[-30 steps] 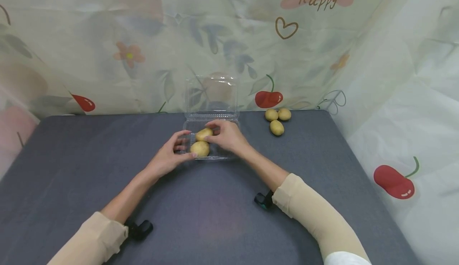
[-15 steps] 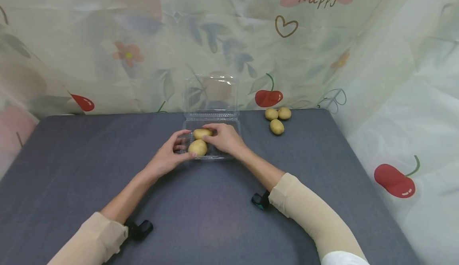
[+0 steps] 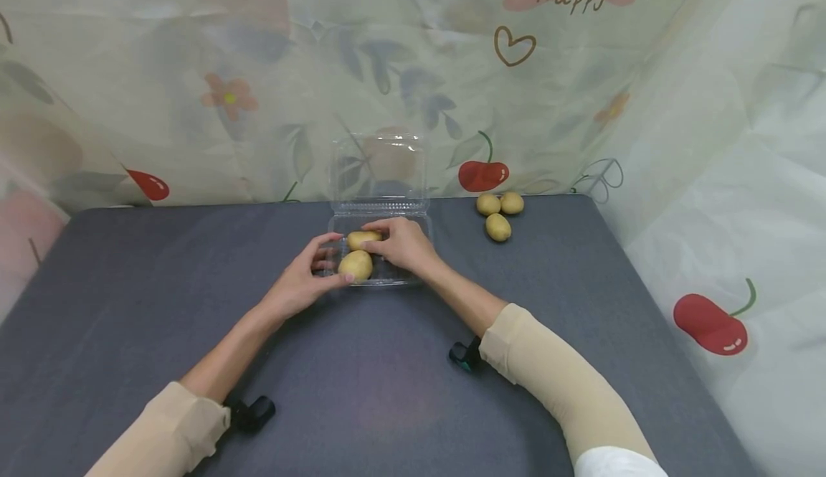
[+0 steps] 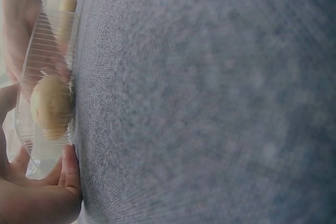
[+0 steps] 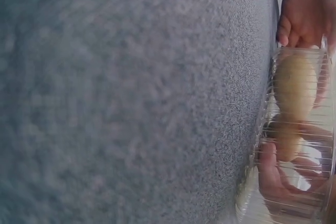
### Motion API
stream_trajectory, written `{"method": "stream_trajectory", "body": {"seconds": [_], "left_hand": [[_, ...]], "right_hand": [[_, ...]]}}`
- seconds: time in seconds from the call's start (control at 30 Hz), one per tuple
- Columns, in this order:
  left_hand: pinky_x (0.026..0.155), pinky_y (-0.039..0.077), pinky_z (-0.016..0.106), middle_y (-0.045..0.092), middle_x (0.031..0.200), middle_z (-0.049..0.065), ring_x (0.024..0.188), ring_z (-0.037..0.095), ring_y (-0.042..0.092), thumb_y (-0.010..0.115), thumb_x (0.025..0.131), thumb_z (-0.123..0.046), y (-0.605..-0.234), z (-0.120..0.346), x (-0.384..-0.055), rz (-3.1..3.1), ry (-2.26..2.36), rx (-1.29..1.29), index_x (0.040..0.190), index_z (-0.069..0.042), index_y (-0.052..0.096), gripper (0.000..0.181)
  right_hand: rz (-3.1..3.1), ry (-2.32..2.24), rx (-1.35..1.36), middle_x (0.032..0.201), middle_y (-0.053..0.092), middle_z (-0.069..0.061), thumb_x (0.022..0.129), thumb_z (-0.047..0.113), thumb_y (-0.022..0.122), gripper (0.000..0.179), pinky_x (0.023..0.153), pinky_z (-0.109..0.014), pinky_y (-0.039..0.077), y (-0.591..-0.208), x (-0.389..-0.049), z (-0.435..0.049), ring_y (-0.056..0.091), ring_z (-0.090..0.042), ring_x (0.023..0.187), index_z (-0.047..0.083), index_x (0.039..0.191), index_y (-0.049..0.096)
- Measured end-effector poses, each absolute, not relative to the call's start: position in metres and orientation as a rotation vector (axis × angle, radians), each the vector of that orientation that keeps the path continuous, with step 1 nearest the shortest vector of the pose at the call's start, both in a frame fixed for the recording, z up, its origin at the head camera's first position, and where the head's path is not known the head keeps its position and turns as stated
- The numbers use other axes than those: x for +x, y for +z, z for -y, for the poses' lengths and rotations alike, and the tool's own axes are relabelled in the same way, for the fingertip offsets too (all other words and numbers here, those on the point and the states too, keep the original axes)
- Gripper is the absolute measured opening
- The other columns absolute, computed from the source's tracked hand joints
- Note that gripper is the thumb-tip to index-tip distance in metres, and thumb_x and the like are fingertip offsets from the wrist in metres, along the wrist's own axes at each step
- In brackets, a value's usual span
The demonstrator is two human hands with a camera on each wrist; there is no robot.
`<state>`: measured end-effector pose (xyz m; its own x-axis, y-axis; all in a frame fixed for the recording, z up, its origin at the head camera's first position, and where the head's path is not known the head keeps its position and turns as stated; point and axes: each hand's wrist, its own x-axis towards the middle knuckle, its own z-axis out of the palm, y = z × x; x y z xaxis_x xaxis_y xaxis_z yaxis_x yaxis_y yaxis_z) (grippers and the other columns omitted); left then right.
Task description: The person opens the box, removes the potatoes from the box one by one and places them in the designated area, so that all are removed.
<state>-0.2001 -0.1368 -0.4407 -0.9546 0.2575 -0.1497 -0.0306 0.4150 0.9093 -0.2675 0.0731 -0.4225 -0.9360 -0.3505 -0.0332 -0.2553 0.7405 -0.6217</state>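
A clear plastic clamshell box (image 3: 400, 282) stands at the back of the table, its lid (image 3: 379, 168) raised behind it. Two potatoes lie in its left half: a larger potato (image 3: 355, 265) at the front and a smaller potato (image 3: 358, 239) behind it. My left hand (image 3: 300, 280) grips the box's left end, thumb at the front corner and fingers along the side. From the right, my right hand (image 3: 408, 249) reaches into the box and pinches the smaller potato between thumb and fingers. Through the ribbed wall in the right wrist view, the two potatoes (image 5: 295, 85) sit end to end.
Right of the box, three more potatoes (image 3: 498, 227) sit close together near the table's back edge. A printed curtain (image 3: 258, 104) hangs right behind the grey table (image 3: 361, 391). Black wrist cameras (image 3: 254, 414) are worn at both cuffs.
My right hand has shifted slightly left with the smaller potato, which now lies more level. The larger potato has also moved a little left. My left hand has stayed in place.
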Motion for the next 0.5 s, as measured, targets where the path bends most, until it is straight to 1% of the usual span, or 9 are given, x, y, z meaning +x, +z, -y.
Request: {"method": "stream_trajectory", "body": {"seconds": [0.1,0.27,0.5], "left_hand": [[0.095,0.045,0.053,0.036,0.152,0.019,0.13,0.036,0.045,0.076,0.09,-0.036,-0.4406,0.1364,-0.2001,-2.407,1.555,0.199,0.153,-0.025,0.032,0.078],[0.094,0.046,0.051,0.038,0.151,0.018,0.129,0.035,0.046,0.075,0.09,-0.036,-0.4405,0.1361,-0.2005,-2.412,1.556,0.195,0.153,-0.023,0.033,0.077],[0.091,0.046,0.049,0.04,0.15,0.016,0.127,0.034,0.048,0.076,0.089,-0.036,-0.4395,0.1355,-0.2007,-2.424,1.552,0.181,0.152,-0.024,0.033,0.077]], "right_hand": [[-2.803,-0.95,-0.476,0.117,0.071,0.0,0.091,0.041,0.073,0.041,0.071,-0.029,0.049,-0.4224,-0.268,-0.073,0.064,-0.013,0.088,0.02,0.127,0.071],[-2.866,-0.879,-0.485,0.118,0.071,0.0,0.09,0.04,0.074,0.042,0.073,-0.029,0.05,-0.4216,-0.2679,-0.0725,0.066,-0.014,0.092,0.02,0.126,0.071],[-2.915,-0.912,-0.515,0.117,0.071,0.0,0.088,0.035,0.078,0.039,0.073,-0.03,0.05,-0.4198,-0.2664,-0.0724,0.064,-0.014,0.091,0.019,0.123,0.072]]}}
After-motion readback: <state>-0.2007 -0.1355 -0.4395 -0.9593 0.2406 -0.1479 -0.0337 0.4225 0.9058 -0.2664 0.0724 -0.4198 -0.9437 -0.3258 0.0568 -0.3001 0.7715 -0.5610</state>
